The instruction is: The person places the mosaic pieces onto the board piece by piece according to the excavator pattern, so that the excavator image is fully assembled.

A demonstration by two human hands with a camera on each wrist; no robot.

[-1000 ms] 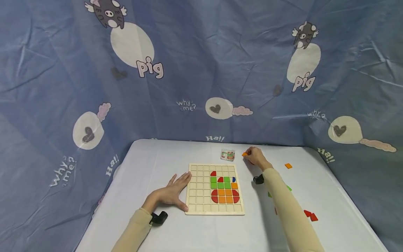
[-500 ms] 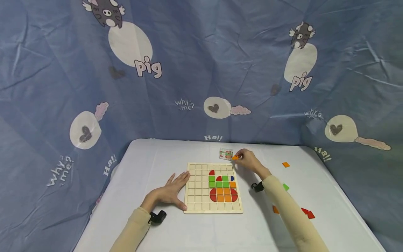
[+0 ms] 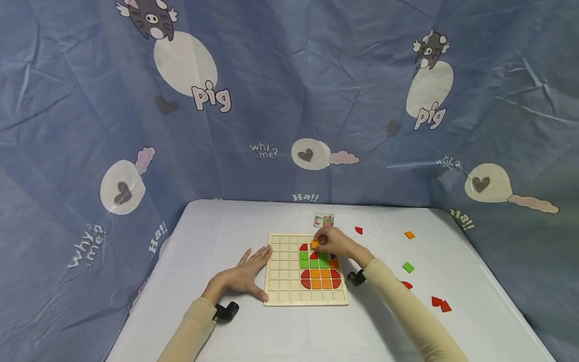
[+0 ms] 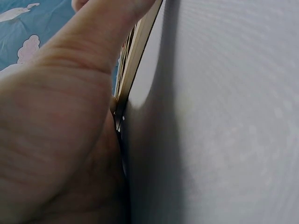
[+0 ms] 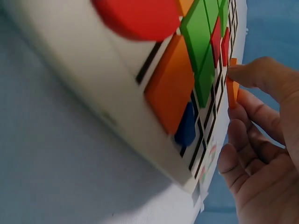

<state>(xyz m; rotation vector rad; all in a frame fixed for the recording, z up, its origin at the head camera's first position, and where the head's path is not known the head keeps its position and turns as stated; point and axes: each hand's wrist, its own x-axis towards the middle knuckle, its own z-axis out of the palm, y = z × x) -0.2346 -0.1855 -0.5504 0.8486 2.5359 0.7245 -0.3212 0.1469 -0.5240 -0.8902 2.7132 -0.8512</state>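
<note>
Right hand [image 3: 332, 242] pinches a small orange tile [image 3: 315, 244] between thumb and fingertip, held over the upper middle of the wooden grid board [image 3: 280, 281], just above the green squares [image 3: 314, 262] and beside the red quarter-round [image 3: 304, 247]. From the right wrist view the tile [image 5: 232, 89] hangs on edge, its flat face turned sideways and its lower edge toward the board; it looks close to square, so no clear long axis, only thin through its thickness. Left hand [image 3: 246, 274] lies spread flat, fingers straight, pressed against the board's left edge near centre frame. Risks, as I judge them: the tile comes down tilted and catches a cell's rim instead of seating; a corner rides onto a neighbouring green piece and lifts it; the pinch slips and the tile drops into a wrong cell. If the left hand eases, the board may slide on the white tablecloth [image 3: 217, 226]. Loose pieces [image 3: 408, 267] lie well apart at right.
</note>
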